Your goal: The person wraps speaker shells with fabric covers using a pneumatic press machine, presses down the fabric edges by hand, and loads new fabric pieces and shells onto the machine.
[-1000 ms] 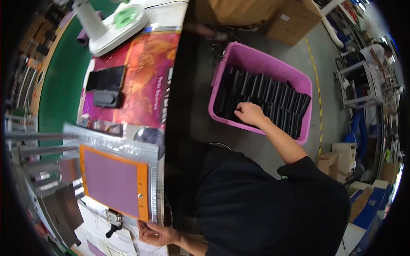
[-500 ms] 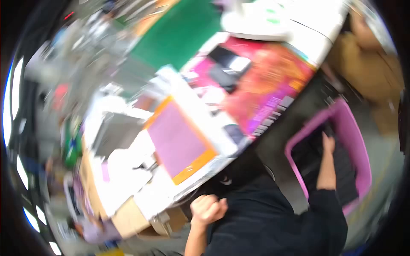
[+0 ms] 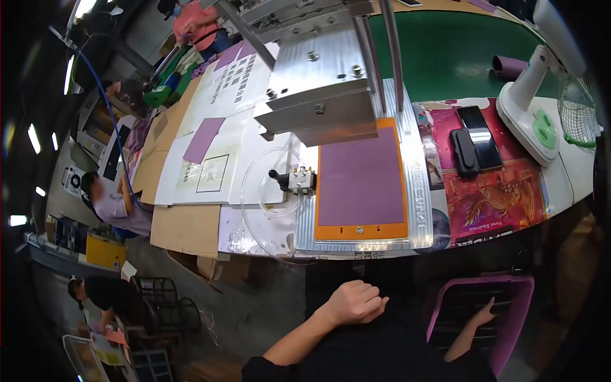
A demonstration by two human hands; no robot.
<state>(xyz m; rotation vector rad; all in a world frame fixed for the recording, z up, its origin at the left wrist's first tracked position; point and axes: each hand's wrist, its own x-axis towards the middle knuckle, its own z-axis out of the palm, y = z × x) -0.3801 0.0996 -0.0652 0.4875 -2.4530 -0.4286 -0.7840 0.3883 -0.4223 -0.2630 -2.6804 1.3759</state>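
Note:
My left hand (image 3: 359, 302) is curled into a loose fist in front of my dark shirt, below the table edge, with nothing showing in it. Down at the right, my right hand (image 3: 484, 315) reaches into a purple basket (image 3: 523, 299) over dark, ridged contents. One finger is stretched out; the others are partly hidden. On the table ahead, a flat purple sheet (image 3: 361, 181) lies in an orange frame (image 3: 360, 230) on a metal base plate (image 3: 417, 210). A metal press head (image 3: 318, 108) stands above its back left part. Neither hand touches these.
A small valve with a black knob (image 3: 299, 181) and clear tubing sits left of the frame. To the right are a phone (image 3: 480, 137), a black case (image 3: 464, 153) and a white fan (image 3: 528, 108). Another purple piece (image 3: 203, 140) lies on white board. Several people work at the left.
My view has swung round and steadied, so the table now appears level. My left hand stays curled near my body, and my right hand remains in the purple basket.

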